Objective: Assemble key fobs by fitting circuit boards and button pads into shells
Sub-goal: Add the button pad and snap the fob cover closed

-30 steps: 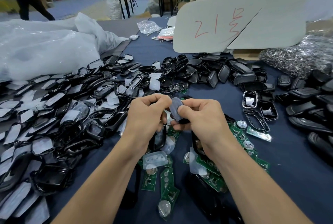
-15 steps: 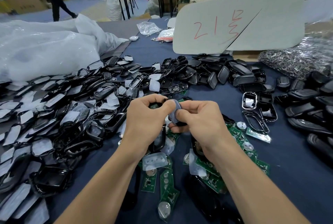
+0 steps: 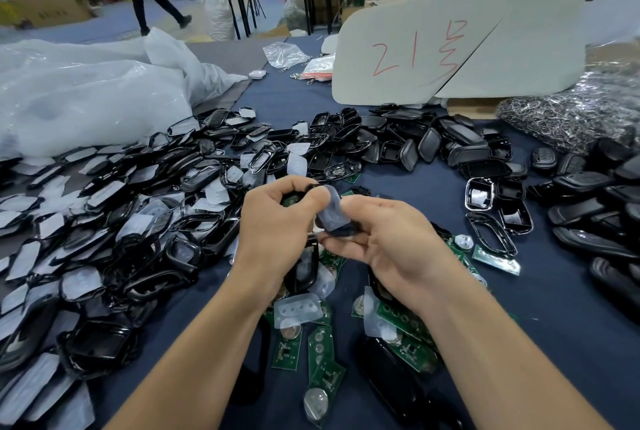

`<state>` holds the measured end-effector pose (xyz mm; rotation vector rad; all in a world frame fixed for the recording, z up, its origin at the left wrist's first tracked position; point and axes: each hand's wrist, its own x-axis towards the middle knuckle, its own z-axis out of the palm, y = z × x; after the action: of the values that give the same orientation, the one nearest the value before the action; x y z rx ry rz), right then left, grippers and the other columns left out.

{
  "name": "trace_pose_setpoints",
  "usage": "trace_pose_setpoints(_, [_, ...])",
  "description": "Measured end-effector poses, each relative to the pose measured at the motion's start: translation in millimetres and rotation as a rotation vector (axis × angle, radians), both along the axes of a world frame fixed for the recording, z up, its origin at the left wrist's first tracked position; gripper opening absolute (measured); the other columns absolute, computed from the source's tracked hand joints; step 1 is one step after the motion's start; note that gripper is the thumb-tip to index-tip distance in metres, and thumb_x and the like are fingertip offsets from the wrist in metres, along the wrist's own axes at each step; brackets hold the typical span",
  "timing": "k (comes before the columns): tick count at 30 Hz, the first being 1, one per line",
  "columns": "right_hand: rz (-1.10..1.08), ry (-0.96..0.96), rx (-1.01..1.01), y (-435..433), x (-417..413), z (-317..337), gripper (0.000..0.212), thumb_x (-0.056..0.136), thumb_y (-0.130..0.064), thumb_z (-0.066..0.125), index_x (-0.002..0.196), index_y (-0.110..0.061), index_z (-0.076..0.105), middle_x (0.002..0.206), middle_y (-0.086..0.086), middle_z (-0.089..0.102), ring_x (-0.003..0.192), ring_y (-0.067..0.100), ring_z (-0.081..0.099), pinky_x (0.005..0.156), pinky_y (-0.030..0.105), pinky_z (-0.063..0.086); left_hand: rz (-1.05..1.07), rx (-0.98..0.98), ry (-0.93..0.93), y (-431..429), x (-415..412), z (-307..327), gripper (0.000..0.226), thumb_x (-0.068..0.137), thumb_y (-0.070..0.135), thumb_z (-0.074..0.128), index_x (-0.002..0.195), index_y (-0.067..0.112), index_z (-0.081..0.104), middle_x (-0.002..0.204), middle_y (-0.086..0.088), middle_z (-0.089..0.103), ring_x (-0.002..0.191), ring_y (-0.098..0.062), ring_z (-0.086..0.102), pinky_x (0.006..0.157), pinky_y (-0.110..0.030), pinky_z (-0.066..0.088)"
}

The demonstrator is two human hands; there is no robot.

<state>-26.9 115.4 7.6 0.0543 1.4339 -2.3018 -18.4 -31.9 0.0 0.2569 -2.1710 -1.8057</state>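
Above the dark blue table, my left hand point(image 3: 277, 225) and my right hand point(image 3: 384, 242) meet on one key fob. A translucent grey button pad point(image 3: 331, 211) stands up between my fingertips, over a black shell point(image 3: 341, 230) of which only an edge shows. My left hand curls round the fob's far end, where a bit of green board peeks out. My right thumb and fingers pinch the pad and shell. Green circuit boards point(image 3: 320, 353) and a loose clear pad point(image 3: 298, 308) lie below my wrists.
A large heap of black shells and pads point(image 3: 114, 222) covers the left. More black shells point(image 3: 433, 145) lie behind and on the right point(image 3: 595, 208). A white plastic bag point(image 3: 79, 100), a grey card with red writing point(image 3: 457, 49) and metal rings point(image 3: 571, 118) stand at the back. A person walks in the aisle.
My hands stay together on the fob. The grey pad has tipped a little and sits lower between my fingers. The person in the background has walked to the right.
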Motion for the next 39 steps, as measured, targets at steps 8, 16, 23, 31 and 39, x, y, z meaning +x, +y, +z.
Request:
trace_pose_setpoints(8, [0.227, -0.168, -0.273, 9, 2, 6, 0.045, 0.087, -0.010, 0.063, 0.128, 0.008, 0.064, 0.107, 0.026, 0.072, 0.084, 0.036, 0.075, 0.071, 0.036, 0.064, -0.144, 0.235, 0.040, -4, 5, 11, 0.026, 0.094, 0.009, 0.072, 0.074, 0.024, 0.078, 0.064, 0.002, 0.067, 0.047, -0.006, 0.055, 0.040, -0.016, 0.041])
trace_pose_setpoints(16, [0.181, -0.233, -0.427, 12, -3, 3, 0.039, 0.085, -0.007, 0.062, 0.120, 0.006, 0.072, 0.111, 0.023, 0.074, 0.093, 0.032, 0.075, 0.084, 0.036, 0.064, -0.088, 0.447, -0.030, -8, 3, 7, 0.042, 0.101, 0.035, 0.046, 0.104, 0.012, 0.082, 0.083, -0.004, 0.066, 0.064, -0.014, 0.055, 0.050, -0.024, 0.045])
trace_pose_setpoints(23, [-0.005, -0.167, -0.178, -1, -2, -6, 0.026, 0.096, -0.001, 0.063, 0.121, -0.005, 0.069, 0.115, 0.015, 0.075, 0.106, 0.028, 0.070, 0.090, 0.041, 0.061, 0.070, 0.491, -0.011, 4, 4, 7, 0.042, 0.110, 0.011, 0.036, 0.110, 0.010, 0.078, 0.079, 0.004, 0.069, 0.069, -0.009, 0.063, 0.067, -0.021, 0.056])
trace_pose_setpoints(31, [-0.134, -0.010, 0.031, -22, 10, -10, 0.012, 0.094, 0.002, 0.069, 0.097, -0.009, 0.075, 0.092, 0.007, 0.077, 0.079, 0.013, 0.074, 0.082, 0.033, 0.064, 0.182, 0.504, -0.017, 21, 6, 4, 0.039, 0.114, 0.022, 0.038, 0.111, 0.018, 0.077, 0.079, 0.010, 0.070, 0.074, -0.007, 0.066, 0.068, -0.024, 0.055])
trace_pose_setpoints(39, [-0.248, 0.189, 0.361, -35, 19, -15, 0.024, 0.066, -0.021, 0.083, 0.089, -0.024, 0.079, 0.086, 0.002, 0.079, 0.087, 0.030, 0.075, 0.085, 0.055, 0.061, 0.061, 0.469, 0.019, 32, 12, 0, 0.039, 0.112, 0.035, 0.042, 0.109, 0.027, 0.080, 0.112, 0.002, 0.078, 0.111, -0.028, 0.073, 0.101, -0.048, 0.058])
